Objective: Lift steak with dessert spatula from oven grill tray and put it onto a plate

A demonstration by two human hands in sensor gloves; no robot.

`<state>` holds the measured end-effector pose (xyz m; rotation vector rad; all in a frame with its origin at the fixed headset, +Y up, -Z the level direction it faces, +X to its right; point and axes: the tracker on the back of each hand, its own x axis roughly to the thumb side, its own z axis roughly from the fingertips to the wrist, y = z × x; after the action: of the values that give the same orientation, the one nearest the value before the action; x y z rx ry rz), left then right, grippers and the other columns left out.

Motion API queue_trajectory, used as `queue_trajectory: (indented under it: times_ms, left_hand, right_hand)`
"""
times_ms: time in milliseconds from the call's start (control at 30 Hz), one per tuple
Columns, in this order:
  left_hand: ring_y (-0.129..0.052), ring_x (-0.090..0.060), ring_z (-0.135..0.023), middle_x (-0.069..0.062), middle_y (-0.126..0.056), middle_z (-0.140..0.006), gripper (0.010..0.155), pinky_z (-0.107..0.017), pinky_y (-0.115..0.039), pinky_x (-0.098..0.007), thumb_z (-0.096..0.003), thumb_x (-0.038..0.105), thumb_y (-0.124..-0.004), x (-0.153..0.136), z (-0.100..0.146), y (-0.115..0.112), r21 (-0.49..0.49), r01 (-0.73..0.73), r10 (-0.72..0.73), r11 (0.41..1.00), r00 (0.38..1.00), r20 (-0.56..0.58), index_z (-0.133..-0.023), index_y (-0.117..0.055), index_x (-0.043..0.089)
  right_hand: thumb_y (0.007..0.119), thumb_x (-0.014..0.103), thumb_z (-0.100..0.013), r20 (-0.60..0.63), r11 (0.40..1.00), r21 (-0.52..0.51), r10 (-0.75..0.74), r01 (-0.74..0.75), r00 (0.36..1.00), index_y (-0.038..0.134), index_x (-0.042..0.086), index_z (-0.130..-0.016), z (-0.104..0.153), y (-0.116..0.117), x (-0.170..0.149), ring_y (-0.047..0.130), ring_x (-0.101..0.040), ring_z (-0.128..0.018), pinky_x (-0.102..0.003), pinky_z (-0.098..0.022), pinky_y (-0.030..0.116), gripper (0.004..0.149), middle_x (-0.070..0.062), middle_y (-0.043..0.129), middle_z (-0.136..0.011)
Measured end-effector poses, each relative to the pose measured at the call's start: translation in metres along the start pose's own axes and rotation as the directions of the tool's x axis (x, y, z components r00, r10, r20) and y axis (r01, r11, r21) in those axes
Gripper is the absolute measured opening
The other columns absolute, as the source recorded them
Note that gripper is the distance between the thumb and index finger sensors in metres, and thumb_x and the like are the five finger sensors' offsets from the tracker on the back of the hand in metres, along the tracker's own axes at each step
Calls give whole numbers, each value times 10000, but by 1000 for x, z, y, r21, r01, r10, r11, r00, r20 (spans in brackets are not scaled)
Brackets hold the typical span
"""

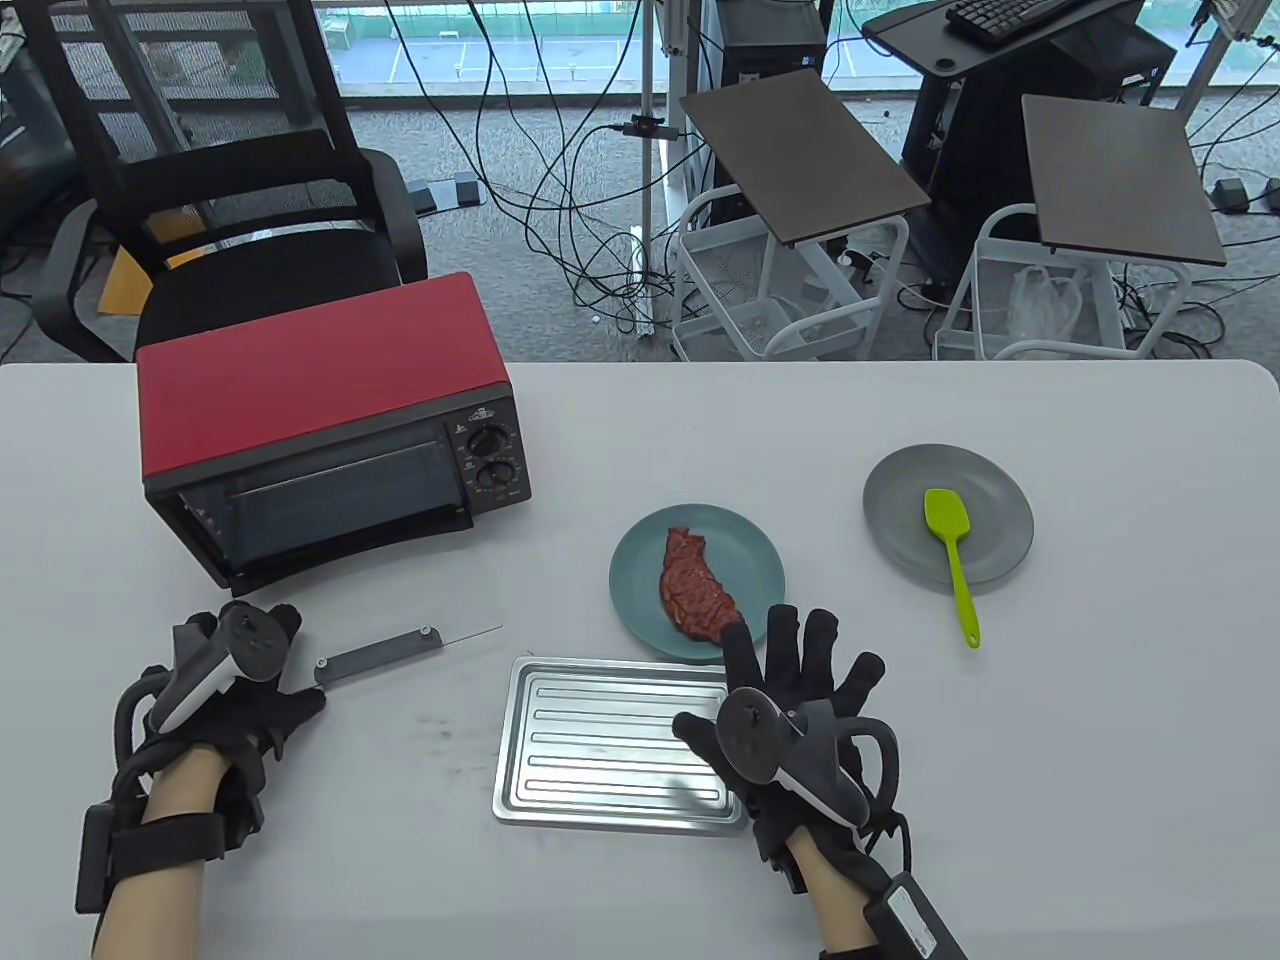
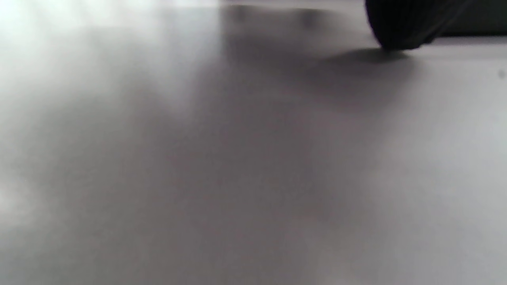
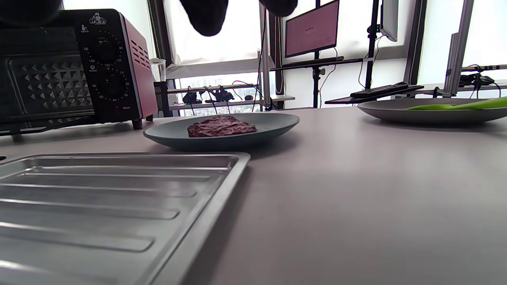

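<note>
A reddish-brown steak (image 1: 697, 585) (image 3: 222, 126) lies on the teal plate (image 1: 640, 560) (image 3: 277, 122) at mid-table. The lime-green dessert spatula (image 1: 950, 540) (image 3: 455, 105) rests on a grey plate (image 1: 900, 500) (image 3: 396, 111) to the right, its handle over the rim. The ribbed metal grill tray (image 1: 610, 740) (image 3: 119, 198) sits bare near the front edge. My right hand (image 1: 800, 660) hovers with spread, straight fingers (image 3: 206, 16) over the tray's right end and the teal plate's near rim, holding nothing. My left hand (image 1: 270, 690) rests on the table at front left, holding nothing; one fingertip (image 2: 400, 23) shows in its blurred wrist view.
A red toaster oven (image 1: 330, 430) (image 3: 99, 59) stands at the back left, its glass door folded down flat with the handle (image 1: 380, 655) just right of my left hand. Beyond the table's far edge are a chair, carts and cables.
</note>
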<state>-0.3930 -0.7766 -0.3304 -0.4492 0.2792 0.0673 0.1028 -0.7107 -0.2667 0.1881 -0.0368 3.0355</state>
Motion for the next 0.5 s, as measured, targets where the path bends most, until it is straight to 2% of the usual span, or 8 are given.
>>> queue_trajectory:
  times_ms: [233,367,500]
  left_hand:
    - [-7,-334,-1148,29,26,-1165,871,-760,-255,-761,-477,688,-702,4,3,3,10,53,-53,999,999,-4,-1033,-64,482]
    - [-115,-319,-1179,15,-87,-1199,859,-773,-294,-755,-470,661,-741,7,8,10,63,65,-65,996,998,-3,-1059,-143,481]
    - [-160,-321,-1186,15,-164,-1215,825,-765,-309,-757,-472,646,-738,8,14,20,67,68,-69,995,998,7,-1073,-198,474]
  right_hand:
    - [553,780,-442,-2,1000,11,-4,4,1000,347,220,-1167,-1,1,0,95,-549,-1053,-853,-637,201,939,-231,195,-1197]
    - [552,778,-444,-6,1000,10,-7,7,1000,353,217,-1166,-1,1,0,106,-550,-1053,-852,-637,211,936,-234,204,-1196]
    - [555,777,-444,-14,1000,25,-16,17,1000,357,218,-1165,-2,4,-1,109,-551,-1053,-851,-638,215,933,-232,209,-1196]
